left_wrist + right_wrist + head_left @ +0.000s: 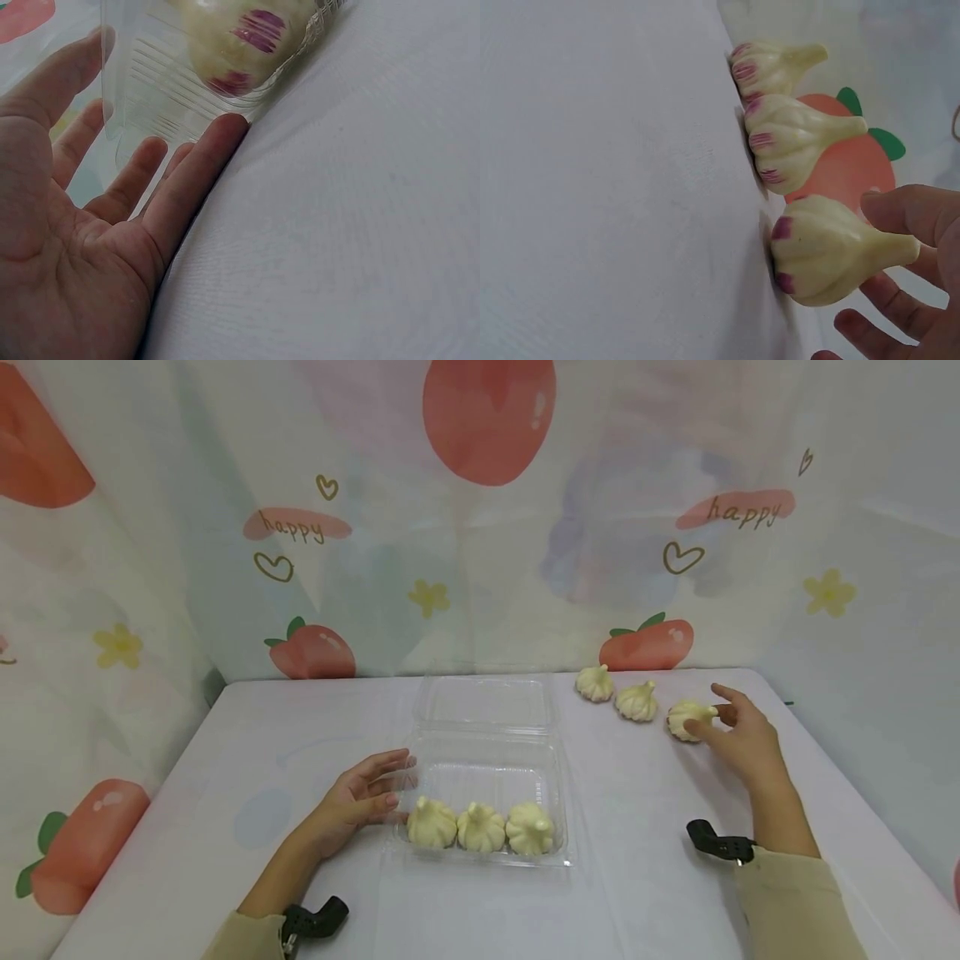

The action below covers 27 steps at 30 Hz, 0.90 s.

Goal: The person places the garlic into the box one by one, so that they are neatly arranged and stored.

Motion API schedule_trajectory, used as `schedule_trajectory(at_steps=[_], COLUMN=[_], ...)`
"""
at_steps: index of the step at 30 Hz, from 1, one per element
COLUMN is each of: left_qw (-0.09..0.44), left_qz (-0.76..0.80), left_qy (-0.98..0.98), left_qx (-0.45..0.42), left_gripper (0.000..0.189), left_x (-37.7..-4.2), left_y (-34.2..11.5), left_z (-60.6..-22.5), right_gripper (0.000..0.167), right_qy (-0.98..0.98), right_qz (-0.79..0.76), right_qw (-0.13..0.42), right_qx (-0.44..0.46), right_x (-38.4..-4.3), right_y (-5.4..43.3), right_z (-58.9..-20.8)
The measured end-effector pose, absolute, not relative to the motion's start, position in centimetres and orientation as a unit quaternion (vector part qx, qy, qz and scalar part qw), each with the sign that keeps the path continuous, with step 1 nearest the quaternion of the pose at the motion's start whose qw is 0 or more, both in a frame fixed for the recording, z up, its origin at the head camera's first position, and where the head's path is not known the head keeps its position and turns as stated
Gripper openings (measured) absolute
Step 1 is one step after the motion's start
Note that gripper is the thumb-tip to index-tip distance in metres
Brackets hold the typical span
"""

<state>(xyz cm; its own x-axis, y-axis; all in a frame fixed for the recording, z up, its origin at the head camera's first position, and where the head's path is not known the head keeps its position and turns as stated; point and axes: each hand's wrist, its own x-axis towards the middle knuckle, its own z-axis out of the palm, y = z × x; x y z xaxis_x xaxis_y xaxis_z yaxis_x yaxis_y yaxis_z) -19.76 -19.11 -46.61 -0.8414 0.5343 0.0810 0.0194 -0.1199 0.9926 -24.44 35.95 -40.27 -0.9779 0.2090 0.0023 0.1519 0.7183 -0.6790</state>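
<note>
My left hand [352, 802] is at the left side of a clear plastic clamshell box [480, 779], its fingers loosely extended and touching the wall. Three garlic bulbs, the middle one [480, 828] among them, stand in a row along the box's near side. In the left wrist view, purple marks show on a bulb [244, 37] through the plastic. Over on the right, my right hand [742, 743] has its thumb and fingers spread around the nearest loose garlic bulb [825, 251], which rests on the table. No firm grip on it shows.
Two more garlic bulbs, the farther [595, 683] and the nearer [636, 703], stand toward the table's back edge. The box's lid [483, 702] lies folded back behind its base. A printed curtain [495, 568] hangs behind the white-covered table [637, 877].
</note>
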Motion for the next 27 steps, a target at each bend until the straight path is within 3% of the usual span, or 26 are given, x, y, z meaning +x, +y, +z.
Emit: schedule_trajectory(at_steps=[5,11,27], left_qw=[0.182,0.181,0.181], left_qz=[0.722,0.722,0.721], left_qy=[0.63,0.63,0.632], left_qx=[0.221,0.221,0.218], left_gripper=[0.065,0.063,0.062], left_x=[-19.8,-19.9,-19.9], left_y=[-19.2,-19.2,-19.2], left_z=[-46.8,-46.8,-46.8], right_gripper=[0.066,0.061,0.042], right_qy=[-0.931,-0.931,-0.94], right_qz=[0.358,0.359,0.34], right_qw=[0.022,-0.015,0.008], right_qx=[-0.074,-0.06,0.019], right_x=[-24.5,-24.7,-24.5], right_y=[35.0,33.8,30.7], right_z=[-40.5,-40.4,-39.4])
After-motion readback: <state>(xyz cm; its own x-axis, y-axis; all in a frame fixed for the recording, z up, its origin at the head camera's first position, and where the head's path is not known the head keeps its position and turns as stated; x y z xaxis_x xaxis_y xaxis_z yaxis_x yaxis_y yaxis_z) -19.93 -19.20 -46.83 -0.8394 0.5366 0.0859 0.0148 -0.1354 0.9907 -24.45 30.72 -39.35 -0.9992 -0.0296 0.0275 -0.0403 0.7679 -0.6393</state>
